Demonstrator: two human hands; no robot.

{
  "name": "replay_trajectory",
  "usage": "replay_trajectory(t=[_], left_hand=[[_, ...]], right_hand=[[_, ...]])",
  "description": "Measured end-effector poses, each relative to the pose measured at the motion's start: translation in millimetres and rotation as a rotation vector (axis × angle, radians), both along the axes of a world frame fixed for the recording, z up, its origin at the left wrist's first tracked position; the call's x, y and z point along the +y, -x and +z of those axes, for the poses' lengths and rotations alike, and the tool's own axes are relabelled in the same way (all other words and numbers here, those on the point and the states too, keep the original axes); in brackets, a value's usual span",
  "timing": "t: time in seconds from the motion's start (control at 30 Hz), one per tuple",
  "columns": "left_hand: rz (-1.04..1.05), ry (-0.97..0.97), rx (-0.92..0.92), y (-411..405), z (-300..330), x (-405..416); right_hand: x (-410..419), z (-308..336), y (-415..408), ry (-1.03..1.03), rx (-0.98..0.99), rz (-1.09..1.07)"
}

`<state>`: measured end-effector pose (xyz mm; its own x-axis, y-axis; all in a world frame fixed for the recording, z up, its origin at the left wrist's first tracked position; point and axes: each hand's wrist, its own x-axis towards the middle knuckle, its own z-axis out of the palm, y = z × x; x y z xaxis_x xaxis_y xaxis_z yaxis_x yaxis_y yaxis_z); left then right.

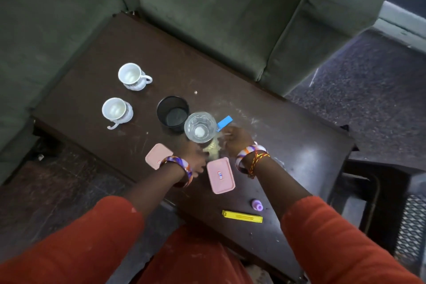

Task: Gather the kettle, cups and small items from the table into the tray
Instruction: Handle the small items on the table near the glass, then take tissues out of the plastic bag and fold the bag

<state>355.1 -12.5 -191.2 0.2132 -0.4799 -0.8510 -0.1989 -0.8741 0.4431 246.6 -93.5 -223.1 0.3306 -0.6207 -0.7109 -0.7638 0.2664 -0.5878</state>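
Two white cups stand at the table's left, one farther (132, 76) and one nearer (115, 110). Mid-table, a black mesh cup (173, 110) touches a clear glass (200, 127), and a blue clip (224, 121) lies just right of the glass. Both of my hands meet below the glass on a pale, crumpled, blurred bag (212, 148). My right hand (237, 138) is curled on its upper end. My left hand (197, 162) touches its lower end, with the fingers hidden. Two pink lidded boxes (158, 155) (220, 175) flank my left wrist. No kettle or tray is in view.
A small purple bottle (257, 205) and a yellow clip (242, 216) lie near the table's front edge. The dark wooden table (299, 145) is hemmed in by a green corner sofa (207, 7) behind and to the left. A black metal frame (380, 191) stands at the right.
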Motion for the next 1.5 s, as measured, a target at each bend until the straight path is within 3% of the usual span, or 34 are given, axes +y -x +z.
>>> replay_trajectory(t=[0.13,0.23,0.37,0.57,0.77,0.97,1.2,1.33,1.5], left_hand=[[-0.251,0.088,0.042,32,32,-4],[-0.548,0.255,-0.068,64,58,-25],[-0.855,0.468,-0.131,132,104,-58],[-1.053,0.770,-0.088,264,178,-92],[-1.069,0.812,0.096,403,200,-111],[-1.055,0.618,0.083,501,142,-121],[-0.903,0.513,0.041,523,94,-118],[-0.863,0.494,-0.001,516,84,-114],[-0.804,0.462,-0.015,506,77,-110]], right_hand=[[14,42,40,0.009,0.017,0.090],[18,83,83,0.103,0.029,0.080],[17,141,155,0.273,0.052,-0.067],[7,227,284,0.513,0.178,-0.259],[-1,266,429,0.474,0.208,-0.332],[-11,215,553,0.429,0.351,-0.134],[-28,113,599,0.521,0.519,0.228],[-37,88,604,0.616,0.664,0.438],[-45,72,606,0.696,0.777,0.549]])
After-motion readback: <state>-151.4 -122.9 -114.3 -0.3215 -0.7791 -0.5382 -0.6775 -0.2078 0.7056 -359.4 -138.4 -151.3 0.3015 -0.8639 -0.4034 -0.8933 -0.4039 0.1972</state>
